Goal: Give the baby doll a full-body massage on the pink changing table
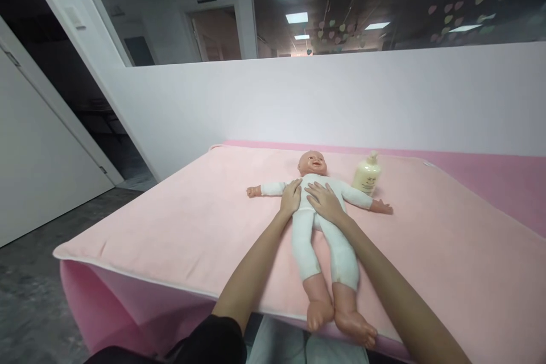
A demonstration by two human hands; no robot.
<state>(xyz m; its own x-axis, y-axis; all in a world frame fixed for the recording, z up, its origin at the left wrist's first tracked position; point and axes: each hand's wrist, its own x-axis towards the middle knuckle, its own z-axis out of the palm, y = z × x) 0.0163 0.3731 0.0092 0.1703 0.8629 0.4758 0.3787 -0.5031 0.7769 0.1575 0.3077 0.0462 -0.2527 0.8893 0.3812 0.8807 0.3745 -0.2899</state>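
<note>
A baby doll (305, 230) with a white cloth body lies on its back, head toward the wall and feet at the near edge of the pink-covered table. My left hand (292, 197) rests along the side of its torso, fingers stretched toward the chest. Across the belly and chest lies my right hand (325, 202), flat with the fingers spread. Neither hand grips anything. Just beyond the doll's outstretched arm on the right stands a pale yellow pump bottle (367, 174), apart from both hands.
A light pink blanket (183, 222) covers the table over a darker pink cloth (482, 182). Behind it rises a white wall (319, 99) with a window (384, 5) above. A white door (46, 142) and a dark doorway are at the left.
</note>
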